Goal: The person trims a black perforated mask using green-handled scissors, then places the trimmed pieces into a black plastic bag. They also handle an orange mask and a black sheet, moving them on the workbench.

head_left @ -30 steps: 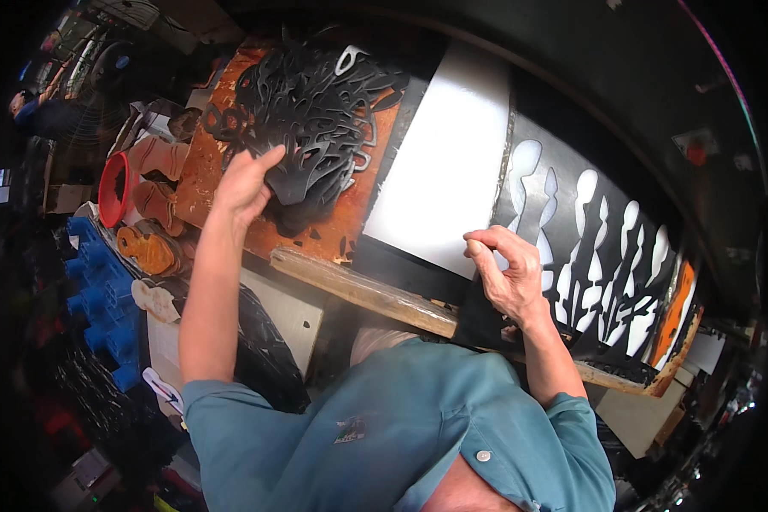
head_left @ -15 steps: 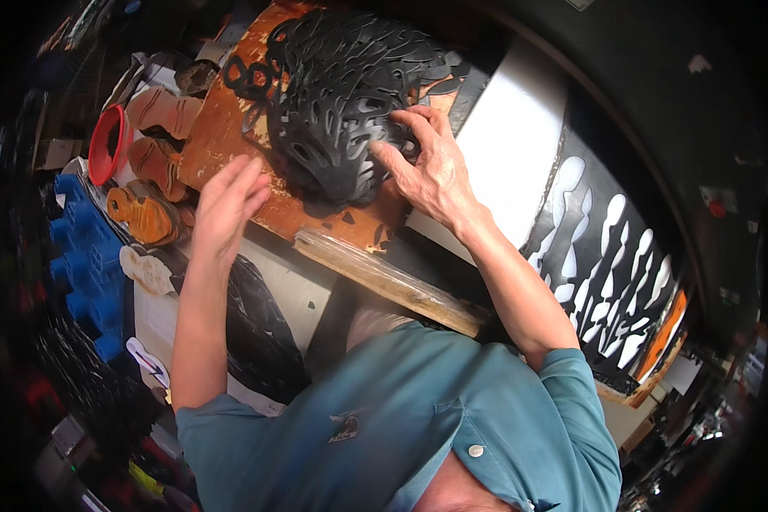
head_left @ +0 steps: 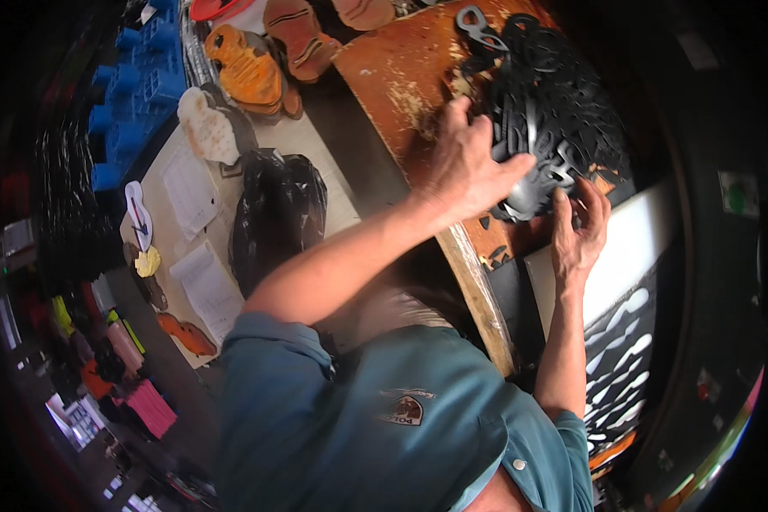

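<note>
A heap of black, flat, flexible cut-out pieces (head_left: 555, 102), many with looped openings, lies on a worn orange-brown board (head_left: 392, 72). My left hand (head_left: 469, 166) reaches over the heap's left side with its fingers apart; the thumb points across the near pieces. At the heap's near right edge, my right hand (head_left: 582, 235) touches the pieces, its thumb and curved fingers spread with a gap between them. Neither hand visibly grips a piece. A grey looped piece (head_left: 480, 30) lies at the far left of the heap. Small black scraps (head_left: 495, 256) are on the board's near corner.
A pale wooden strip (head_left: 478, 299) edges the board. To the right are a white slab (head_left: 619, 256) and a black sheet with white cut-out shapes (head_left: 619, 358). Leftward stand sole-shaped orange blocks (head_left: 247, 72), a black plastic bag (head_left: 273, 213), papers (head_left: 206, 290) and a blue rack (head_left: 145, 94).
My left hand has come from beside the board onto the heap's left side. My right hand has shifted to its near right edge. The view has turned, placing the heap further right.
</note>
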Tool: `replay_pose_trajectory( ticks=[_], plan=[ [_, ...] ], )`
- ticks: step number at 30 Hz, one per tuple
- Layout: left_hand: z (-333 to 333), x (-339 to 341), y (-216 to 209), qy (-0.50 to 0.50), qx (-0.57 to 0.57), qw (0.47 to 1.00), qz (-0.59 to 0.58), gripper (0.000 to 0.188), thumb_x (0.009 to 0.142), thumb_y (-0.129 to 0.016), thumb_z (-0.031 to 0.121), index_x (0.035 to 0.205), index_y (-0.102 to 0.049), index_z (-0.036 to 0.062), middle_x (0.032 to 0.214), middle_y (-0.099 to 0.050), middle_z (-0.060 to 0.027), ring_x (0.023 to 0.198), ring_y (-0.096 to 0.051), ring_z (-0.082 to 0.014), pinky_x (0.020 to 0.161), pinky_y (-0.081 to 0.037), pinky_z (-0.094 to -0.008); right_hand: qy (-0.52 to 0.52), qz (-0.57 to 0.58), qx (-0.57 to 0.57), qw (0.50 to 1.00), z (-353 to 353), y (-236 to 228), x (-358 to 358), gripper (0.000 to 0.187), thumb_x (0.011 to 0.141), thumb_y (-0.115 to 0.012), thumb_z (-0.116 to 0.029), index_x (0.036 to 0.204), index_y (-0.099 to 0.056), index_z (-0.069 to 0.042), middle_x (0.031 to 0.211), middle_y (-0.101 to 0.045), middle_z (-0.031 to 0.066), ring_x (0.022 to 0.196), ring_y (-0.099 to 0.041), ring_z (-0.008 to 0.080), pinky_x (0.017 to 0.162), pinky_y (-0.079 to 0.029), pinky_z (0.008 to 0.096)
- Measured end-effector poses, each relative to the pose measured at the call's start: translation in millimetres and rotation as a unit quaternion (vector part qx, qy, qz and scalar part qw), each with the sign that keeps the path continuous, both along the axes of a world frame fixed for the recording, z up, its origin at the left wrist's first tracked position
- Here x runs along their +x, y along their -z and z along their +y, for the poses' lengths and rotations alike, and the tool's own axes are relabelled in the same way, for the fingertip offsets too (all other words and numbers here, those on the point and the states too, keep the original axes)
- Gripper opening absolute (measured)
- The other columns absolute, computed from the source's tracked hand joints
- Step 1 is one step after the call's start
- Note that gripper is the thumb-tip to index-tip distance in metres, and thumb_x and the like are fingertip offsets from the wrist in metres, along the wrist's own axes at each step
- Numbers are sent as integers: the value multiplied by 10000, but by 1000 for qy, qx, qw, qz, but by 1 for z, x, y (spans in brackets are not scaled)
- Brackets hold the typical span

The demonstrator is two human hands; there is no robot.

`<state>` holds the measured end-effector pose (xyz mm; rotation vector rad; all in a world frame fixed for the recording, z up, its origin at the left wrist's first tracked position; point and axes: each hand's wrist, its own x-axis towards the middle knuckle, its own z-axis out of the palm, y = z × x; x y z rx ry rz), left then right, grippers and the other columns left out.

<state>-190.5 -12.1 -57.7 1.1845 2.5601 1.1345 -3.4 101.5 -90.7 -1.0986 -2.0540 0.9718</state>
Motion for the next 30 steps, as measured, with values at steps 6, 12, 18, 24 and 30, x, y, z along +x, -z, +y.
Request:
replay_pose_trajectory(
  ticks=[6,12,18,24,30],
  plan=[
    [4,-5,-4,-4,12,945,-326,692,813,-877,336,1280,-592,-88,1227,-688,-213,1122,-684,-292,979,-554,-413,-7,30,16,999,2,5,1,383,929,-817,-197,1245,-693,-19,1337,-588,131,1072,-655,211,898,-574,322],
    [8,-6,-13,91,100,784,-606,566,879,-851,213,1320,-612,-49,1207,-717,-122,1080,-688,-178,936,-573,-331,1,69,17,997,-1,5,1,401,848,-861,-158,1199,-716,-29,1329,-592,125,995,-618,211,831,-568,336],
    [22,12,-2,92,139,840,-517,561,908,-828,140,1378,-555,-1,1269,-674,-93,1108,-663,-153,957,-555,-311,24,65,-6,998,-2,-3,2,422,870,-854,-246,1205,-710,-33,1291,-615,116,999,-627,207,866,-554,330],
    [24,21,10,99,196,714,-665,500,936,-773,78,1394,-575,41,1257,-690,-61,1119,-676,-150,965,-569,-323,30,72,12,997,-1,-5,0,380,925,-828,-241,1216,-707,-29,1287,-604,83,1058,-618,169,926,-519,308],
    [18,13,-9,101,171,751,-630,418,907,-800,97,1296,-655,46,1194,-719,-50,1084,-689,-158,969,-564,-324,7,110,-8,994,-2,-8,6,431,875,-865,-279,1194,-706,-37,1246,-620,112,1057,-652,227,894,-554,340]
  ],
)
